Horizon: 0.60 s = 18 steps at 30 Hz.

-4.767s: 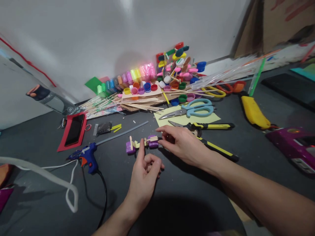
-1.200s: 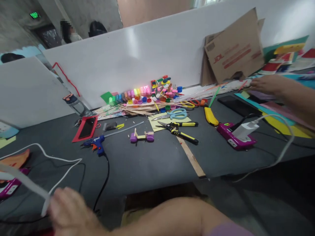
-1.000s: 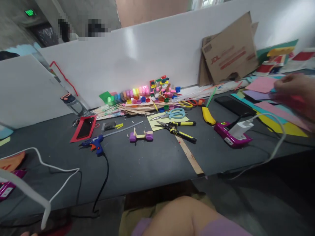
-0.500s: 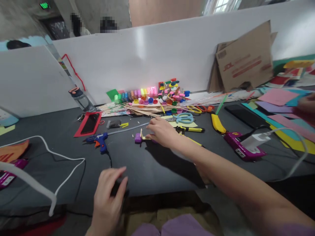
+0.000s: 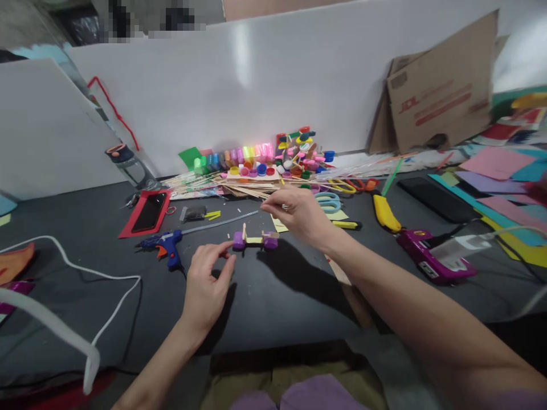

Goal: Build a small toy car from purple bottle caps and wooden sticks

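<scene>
A small craft piece [image 5: 254, 240] with purple ends and a pale stick bar between them rests on the dark table [image 5: 273, 307]. My left hand [image 5: 209, 273] is just left of it, thumb and fingers apart, index fingertip close to the purple end, nothing between them. Above and to the right of the piece, my right hand [image 5: 297, 213] is raised with thumb and index finger pinched together; whatever they hold, if anything, is too small to name. The blue glue gun [image 5: 171, 249] lies to the left, a clear glue stick [image 5: 222, 222] extending behind it.
Behind are craft sticks [image 5: 252, 188], paint pots [image 5: 261, 169] and blue scissors [image 5: 328, 202]. A phone on red card [image 5: 149, 212] and a bottle [image 5: 130, 165] stand left. To the right lie a yellow tool [image 5: 386, 213], a purple power strip [image 5: 433, 259] and coloured papers [image 5: 491, 165].
My right hand has lifted off the craft piece, up and to the right, uncovering it. My left hand has moved forward and right, up to the piece's left end. The view has shifted slightly.
</scene>
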Each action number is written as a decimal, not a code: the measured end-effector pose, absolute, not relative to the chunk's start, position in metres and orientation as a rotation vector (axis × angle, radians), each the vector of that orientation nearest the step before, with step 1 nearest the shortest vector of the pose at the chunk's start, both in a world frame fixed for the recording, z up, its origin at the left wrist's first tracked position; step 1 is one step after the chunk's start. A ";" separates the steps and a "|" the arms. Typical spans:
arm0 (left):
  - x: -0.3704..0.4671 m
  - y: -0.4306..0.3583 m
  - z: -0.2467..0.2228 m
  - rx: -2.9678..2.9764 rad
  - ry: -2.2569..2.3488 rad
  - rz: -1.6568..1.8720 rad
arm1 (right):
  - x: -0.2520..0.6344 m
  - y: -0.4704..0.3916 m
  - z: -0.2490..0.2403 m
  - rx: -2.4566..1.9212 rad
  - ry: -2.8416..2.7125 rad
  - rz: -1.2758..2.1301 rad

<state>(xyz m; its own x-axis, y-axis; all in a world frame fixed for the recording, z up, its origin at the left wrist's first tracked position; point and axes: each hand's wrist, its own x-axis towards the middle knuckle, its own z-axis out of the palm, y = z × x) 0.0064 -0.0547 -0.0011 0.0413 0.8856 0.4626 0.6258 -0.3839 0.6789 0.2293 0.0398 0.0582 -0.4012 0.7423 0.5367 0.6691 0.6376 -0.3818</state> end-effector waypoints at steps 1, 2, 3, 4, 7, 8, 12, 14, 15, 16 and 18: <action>0.008 -0.055 0.002 2.012 1.532 1.275 | 0.232 0.035 0.065 -1.076 -2.120 0.151; 0.011 -0.055 0.005 1.982 1.515 1.295 | 0.234 0.029 0.072 -1.052 -2.073 0.167; 0.016 -0.055 0.010 1.934 1.486 1.319 | 0.236 0.022 0.078 -1.017 -2.023 0.188; 0.022 -0.055 0.016 1.881 1.448 1.339 | 0.236 0.015 0.084 -0.955 -1.972 0.232; 0.049 -0.052 0.035 1.590 1.196 1.326 | 0.231 -0.003 0.095 -0.791 -1.928 0.337; 0.059 -0.052 0.041 1.559 1.125 1.241 | 0.229 -0.009 0.097 -0.761 -1.946 0.353; 0.079 -0.065 0.049 1.468 0.965 1.004 | 0.229 -0.022 0.095 -0.783 -1.978 0.438; 0.073 -0.079 0.044 1.387 0.994 1.026 | 0.238 -0.025 0.090 -0.860 -1.959 0.527; 0.066 -0.088 0.040 1.307 1.003 1.040 | 0.244 -0.025 0.087 -0.905 -1.948 0.568; 0.058 -0.096 0.037 1.213 1.002 1.075 | 0.249 -0.025 0.084 -0.953 -1.930 0.593; 0.040 -0.113 0.034 0.983 1.009 1.159 | 0.256 -0.026 0.075 -1.049 -1.888 0.601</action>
<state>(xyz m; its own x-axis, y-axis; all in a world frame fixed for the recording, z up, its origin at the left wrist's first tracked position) 0.0402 -0.1132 0.0340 0.1124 0.9878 -0.1074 -0.2422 0.1321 0.9612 0.2560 -0.0259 0.0752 -0.2671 0.8490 0.4559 0.4292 0.5283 -0.7326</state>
